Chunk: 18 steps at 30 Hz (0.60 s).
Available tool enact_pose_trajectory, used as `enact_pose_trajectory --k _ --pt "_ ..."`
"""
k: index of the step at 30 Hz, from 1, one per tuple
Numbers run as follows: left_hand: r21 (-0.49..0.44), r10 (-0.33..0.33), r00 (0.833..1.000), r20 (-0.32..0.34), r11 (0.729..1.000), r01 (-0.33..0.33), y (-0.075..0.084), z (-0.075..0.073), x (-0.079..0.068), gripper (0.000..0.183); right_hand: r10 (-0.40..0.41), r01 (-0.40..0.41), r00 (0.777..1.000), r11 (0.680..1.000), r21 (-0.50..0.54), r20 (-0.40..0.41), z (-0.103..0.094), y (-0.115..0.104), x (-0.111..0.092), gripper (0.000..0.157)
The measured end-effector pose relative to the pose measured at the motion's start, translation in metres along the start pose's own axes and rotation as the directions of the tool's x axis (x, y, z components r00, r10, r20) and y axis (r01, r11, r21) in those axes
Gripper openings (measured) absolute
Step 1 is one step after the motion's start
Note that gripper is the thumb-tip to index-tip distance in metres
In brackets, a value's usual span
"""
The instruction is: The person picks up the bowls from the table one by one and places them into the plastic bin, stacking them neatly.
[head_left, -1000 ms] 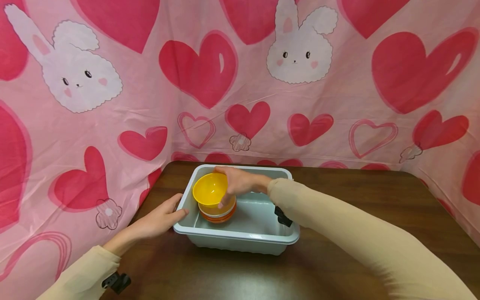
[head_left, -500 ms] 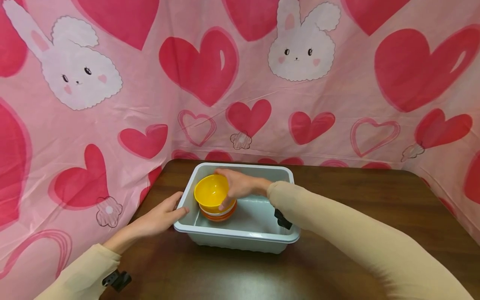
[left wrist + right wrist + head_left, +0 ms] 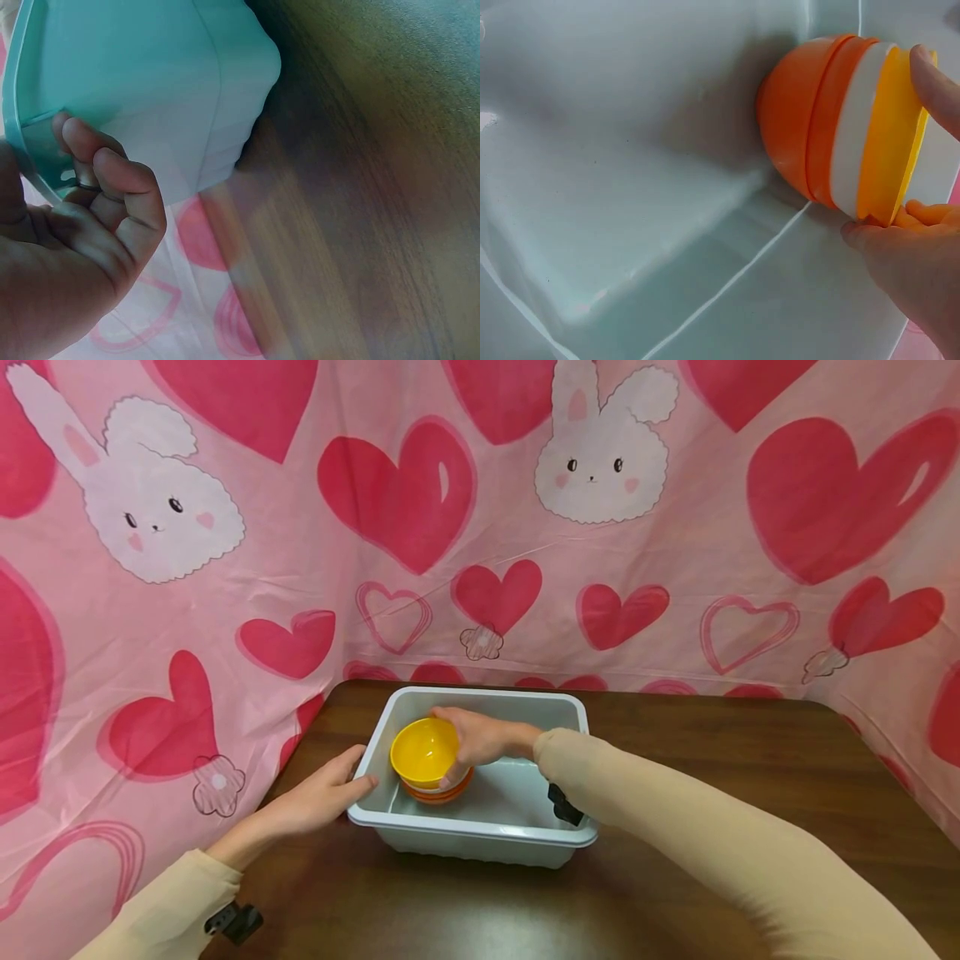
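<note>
A yellow bowl [image 3: 424,752] tops a nested stack inside the grey plastic tub [image 3: 480,831]. Below it, the right wrist view shows a white bowl [image 3: 861,127] and orange bowls [image 3: 795,112]. My right hand [image 3: 480,739] holds the yellow bowl by its rim, thumb and fingers at opposite sides. At the tub's left end, my left hand [image 3: 322,789] grips the rim, with fingers [image 3: 124,176] curled under the lip. The lowest part of the stack is hidden in the head view.
The tub stands on a dark brown wooden table [image 3: 675,760]. Behind and to the left hangs a pink cloth [image 3: 652,560] with hearts and rabbits. Inside the tub, bare floor [image 3: 510,789] shows right of the bowls.
My right hand has lowered the yellow bowl, which now sits deeper in the stack and covers more of the bowls beneath. The left hand has stayed on the tub rim.
</note>
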<state>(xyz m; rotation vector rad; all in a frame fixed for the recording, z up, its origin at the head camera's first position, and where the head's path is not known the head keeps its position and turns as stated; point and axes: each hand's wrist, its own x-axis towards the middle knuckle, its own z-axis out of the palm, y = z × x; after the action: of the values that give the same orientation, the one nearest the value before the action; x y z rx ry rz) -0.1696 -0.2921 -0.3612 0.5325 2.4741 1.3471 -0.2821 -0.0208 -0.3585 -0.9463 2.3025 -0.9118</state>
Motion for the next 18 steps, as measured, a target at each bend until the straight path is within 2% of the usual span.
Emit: enact_pose_trajectory --k 11,18 --pt "0.012 0.006 1.000 -0.001 1.000 -0.006 0.001 0.000 0.000 0.048 0.017 -0.017 1.000 1.000 -0.002 0.008 0.000 -0.008 -0.007 0.110" --pt "0.006 0.004 1.000 -0.002 1.000 -0.004 0.000 0.000 0.000 0.048 0.021 -0.021 1.000 1.000 -0.010 0.021 0.003 0.005 0.001 0.110"
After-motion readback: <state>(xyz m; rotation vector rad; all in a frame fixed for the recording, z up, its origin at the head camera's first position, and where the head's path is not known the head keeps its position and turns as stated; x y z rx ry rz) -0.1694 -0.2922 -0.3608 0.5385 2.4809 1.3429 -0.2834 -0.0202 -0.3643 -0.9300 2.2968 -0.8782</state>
